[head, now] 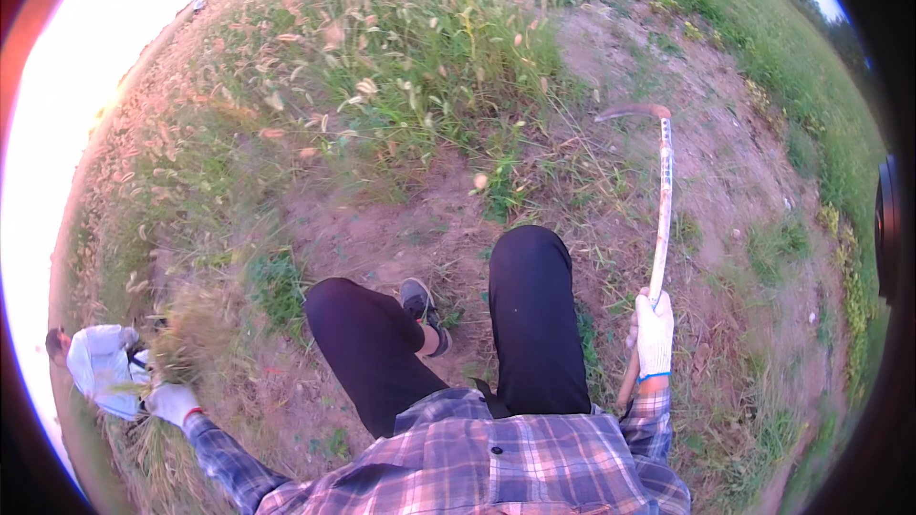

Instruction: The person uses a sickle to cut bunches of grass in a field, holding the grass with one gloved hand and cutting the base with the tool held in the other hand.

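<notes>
Both my hands wear white knit work gloves. My right hand (654, 332) is closed around the long handle of a sickle (663, 207), held out at my right. Its curved, rusty-looking blade points left at the top, above bare soil. Out at the far left, my left hand (172, 403) grips a bunch of cut grass (187, 332), whose seed heads spread above the glove and whose stalks hang below it. The fingers of that hand are partly hidden. Standing foxtail grass (429, 71) grows in front of me.
A person in a light shirt (104, 365) is bent over just beyond my left hand. Another person (199, 6) is far off at the upper left. Dry soil (386, 229) with low weeds (275, 285) lies around my feet. A green grass strip (809, 79) runs along the right.
</notes>
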Demonstrator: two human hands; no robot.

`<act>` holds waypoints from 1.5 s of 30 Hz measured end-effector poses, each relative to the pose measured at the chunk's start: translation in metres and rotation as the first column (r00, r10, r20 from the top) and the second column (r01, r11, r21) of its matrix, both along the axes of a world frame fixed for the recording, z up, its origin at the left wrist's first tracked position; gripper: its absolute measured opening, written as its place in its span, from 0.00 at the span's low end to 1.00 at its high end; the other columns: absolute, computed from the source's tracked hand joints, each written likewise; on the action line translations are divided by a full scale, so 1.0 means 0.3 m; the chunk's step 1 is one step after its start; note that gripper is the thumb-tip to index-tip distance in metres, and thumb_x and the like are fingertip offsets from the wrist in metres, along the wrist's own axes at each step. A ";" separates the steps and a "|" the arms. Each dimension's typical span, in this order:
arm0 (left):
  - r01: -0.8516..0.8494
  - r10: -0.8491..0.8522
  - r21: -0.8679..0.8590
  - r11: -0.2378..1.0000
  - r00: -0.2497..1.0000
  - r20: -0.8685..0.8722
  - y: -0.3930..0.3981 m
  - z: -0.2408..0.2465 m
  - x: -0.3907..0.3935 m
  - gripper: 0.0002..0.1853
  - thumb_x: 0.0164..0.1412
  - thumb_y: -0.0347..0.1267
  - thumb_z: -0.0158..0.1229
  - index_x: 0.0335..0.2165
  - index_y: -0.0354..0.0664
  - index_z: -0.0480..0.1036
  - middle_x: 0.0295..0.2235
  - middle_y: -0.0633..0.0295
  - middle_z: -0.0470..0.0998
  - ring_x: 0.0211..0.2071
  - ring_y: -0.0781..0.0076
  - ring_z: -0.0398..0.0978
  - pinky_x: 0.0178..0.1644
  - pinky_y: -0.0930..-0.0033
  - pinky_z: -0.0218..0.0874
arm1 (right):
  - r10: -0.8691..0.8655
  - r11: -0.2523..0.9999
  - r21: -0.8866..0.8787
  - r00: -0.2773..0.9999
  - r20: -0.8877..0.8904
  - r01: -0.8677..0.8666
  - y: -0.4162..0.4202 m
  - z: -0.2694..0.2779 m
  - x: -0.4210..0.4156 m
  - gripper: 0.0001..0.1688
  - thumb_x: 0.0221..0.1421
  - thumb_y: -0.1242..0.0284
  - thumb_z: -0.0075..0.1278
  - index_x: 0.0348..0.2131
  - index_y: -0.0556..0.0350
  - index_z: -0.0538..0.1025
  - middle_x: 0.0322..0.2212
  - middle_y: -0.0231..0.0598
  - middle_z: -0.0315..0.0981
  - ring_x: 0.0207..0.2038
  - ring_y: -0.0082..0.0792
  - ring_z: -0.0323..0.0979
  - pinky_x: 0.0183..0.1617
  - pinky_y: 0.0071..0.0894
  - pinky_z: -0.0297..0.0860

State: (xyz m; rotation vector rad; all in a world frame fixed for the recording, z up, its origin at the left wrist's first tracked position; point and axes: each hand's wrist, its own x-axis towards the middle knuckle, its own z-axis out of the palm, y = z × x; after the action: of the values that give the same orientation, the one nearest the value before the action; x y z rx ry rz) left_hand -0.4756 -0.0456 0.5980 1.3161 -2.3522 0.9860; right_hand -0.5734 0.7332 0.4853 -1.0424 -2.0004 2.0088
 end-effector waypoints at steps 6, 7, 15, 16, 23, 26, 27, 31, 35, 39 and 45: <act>0.004 -0.006 0.020 1.000 0.995 0.097 -0.023 -0.138 0.027 0.12 0.50 0.34 0.54 0.27 0.36 0.77 0.28 0.51 0.80 0.33 0.53 0.78 0.42 0.58 0.66 | 0.054 0.999 0.000 0.998 -0.022 -0.054 -0.046 -0.002 -0.020 0.10 0.64 0.71 0.44 0.45 0.49 0.67 0.18 0.24 0.60 0.13 0.17 0.59 0.12 0.22 0.60; 0.003 -0.008 0.085 0.996 0.998 0.055 -0.014 -0.135 0.005 0.13 0.50 0.35 0.54 0.29 0.34 0.77 0.28 0.51 0.80 0.33 0.54 0.78 0.40 0.58 0.66 | 0.067 0.998 0.022 0.997 -0.027 -0.067 -0.049 0.007 -0.019 0.10 0.64 0.71 0.45 0.45 0.49 0.67 0.18 0.24 0.60 0.13 0.17 0.59 0.12 0.22 0.60; 0.585 -0.577 -0.050 0.809 0.776 -0.255 0.109 -0.015 -0.256 0.13 0.50 0.29 0.55 0.35 0.30 0.76 0.27 0.43 0.78 0.30 0.43 0.78 0.36 0.49 0.69 | 0.234 0.972 0.034 0.972 -0.003 -0.233 -0.125 0.093 0.001 0.08 0.64 0.71 0.46 0.43 0.46 0.68 0.17 0.23 0.60 0.12 0.16 0.58 0.13 0.21 0.59; 0.623 -0.605 -0.014 0.782 0.754 -0.255 0.159 -0.006 -0.311 0.09 0.50 0.29 0.56 0.31 0.33 0.76 0.26 0.45 0.78 0.29 0.45 0.78 0.35 0.50 0.69 | 0.267 0.964 0.014 0.964 0.003 -0.267 -0.140 0.103 0.001 0.07 0.64 0.71 0.47 0.42 0.44 0.68 0.16 0.23 0.60 0.12 0.16 0.58 0.13 0.20 0.59; 0.367 -0.546 0.675 0.640 0.836 0.063 0.629 -0.054 -0.771 0.19 0.53 0.41 0.58 0.32 0.35 0.81 0.36 0.43 0.81 0.41 0.46 0.80 0.47 0.54 0.71 | 0.479 0.869 0.070 0.868 0.133 -0.490 -0.242 0.066 -0.082 0.06 0.62 0.70 0.48 0.39 0.49 0.69 0.17 0.24 0.64 0.14 0.17 0.61 0.15 0.22 0.60; 0.332 -0.675 0.742 0.582 0.707 0.212 0.722 -0.197 -0.902 0.26 0.57 0.51 0.53 0.33 0.40 0.82 0.35 0.45 0.81 0.40 0.48 0.80 0.47 0.55 0.71 | 0.530 0.834 0.086 0.835 0.150 -0.545 -0.286 -0.024 -0.161 0.08 0.62 0.69 0.49 0.38 0.52 0.69 0.17 0.27 0.65 0.14 0.19 0.63 0.16 0.24 0.62; 0.320 -0.729 0.773 0.548 0.635 0.254 0.736 -0.272 -0.941 0.26 0.57 0.52 0.53 0.34 0.41 0.82 0.36 0.47 0.82 0.41 0.49 0.80 0.47 0.56 0.71 | 0.542 0.830 0.059 0.828 0.146 -0.554 -0.296 -0.069 -0.190 0.08 0.62 0.69 0.49 0.37 0.52 0.69 0.17 0.27 0.66 0.14 0.19 0.64 0.16 0.24 0.62; 0.225 -0.815 0.829 0.512 0.432 0.387 0.935 -0.519 -1.051 0.21 0.55 0.46 0.54 0.35 0.42 0.82 0.37 0.49 0.82 0.41 0.53 0.81 0.46 0.56 0.71 | 0.496 0.798 0.263 0.839 0.226 -0.542 -0.349 -0.270 -0.335 0.09 0.61 0.67 0.50 0.36 0.53 0.70 0.18 0.30 0.69 0.16 0.22 0.67 0.18 0.27 0.65; 0.351 -0.857 0.799 0.489 0.367 0.363 1.062 -0.784 -1.179 0.15 0.57 0.34 0.52 0.37 0.41 0.82 0.34 0.53 0.82 0.41 0.60 0.81 0.48 0.58 0.67 | 0.455 0.880 0.043 0.865 0.209 -0.474 -0.420 -0.514 -0.524 0.14 0.63 0.63 0.49 0.38 0.55 0.67 0.19 0.37 0.71 0.17 0.29 0.71 0.20 0.35 0.69; 0.523 -0.777 0.813 0.254 0.611 -0.151 1.081 -1.044 -1.398 0.21 0.69 0.42 0.44 0.43 0.36 0.75 0.30 0.46 0.80 0.36 0.45 0.78 0.43 0.53 0.66 | 0.434 0.900 -0.129 0.888 0.155 -0.417 -0.564 -0.543 -0.751 0.12 0.64 0.66 0.48 0.39 0.53 0.64 0.18 0.29 0.65 0.14 0.23 0.65 0.15 0.28 0.64; 0.623 -0.980 0.759 0.187 0.167 0.105 1.152 -1.064 -1.703 0.25 0.69 0.37 0.39 0.62 0.47 0.60 0.53 0.42 0.71 0.35 0.46 0.78 0.44 0.52 0.68 | 0.594 0.804 -0.184 0.764 0.251 -0.565 -0.633 -0.654 -0.970 0.13 0.63 0.65 0.48 0.40 0.51 0.65 0.19 0.28 0.64 0.13 0.22 0.62 0.15 0.27 0.63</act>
State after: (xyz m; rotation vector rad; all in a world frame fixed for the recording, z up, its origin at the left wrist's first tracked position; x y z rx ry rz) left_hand -0.9865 0.3000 0.2788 -0.6855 -3.2485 0.2257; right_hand -0.8645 0.5434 0.2890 -0.8432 -2.6807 2.3706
